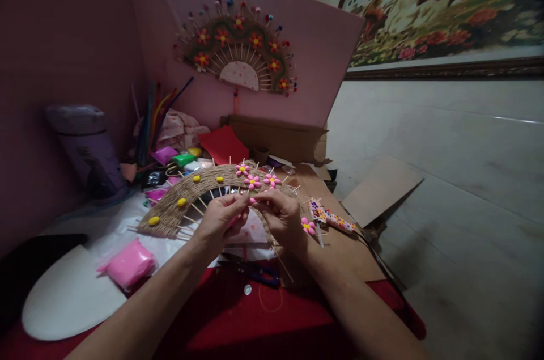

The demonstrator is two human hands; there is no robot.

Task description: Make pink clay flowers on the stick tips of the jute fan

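Note:
My left hand (225,218) and my right hand (280,214) meet over the middle of a woven, fan-shaped piece (170,212). Both are closed, fingertips pinched together around a small bit of pink clay (253,200), mostly hidden by the fingers. Thin sticks jut from the fan's twine band. Yellow clay ovals (182,202) dot its left half. Pink clay flowers with yellow centres (251,181) sit on its top and right, one flower (307,227) lying just right of my right hand.
A pink clay packet (130,263) and a white rounded board (72,297) are at the left. Scissors (259,274) lie in front on the red cloth (229,320). Cardboard (361,255) is at the right. A purple canister (91,150) stands back left; a finished fan (238,48) hangs behind.

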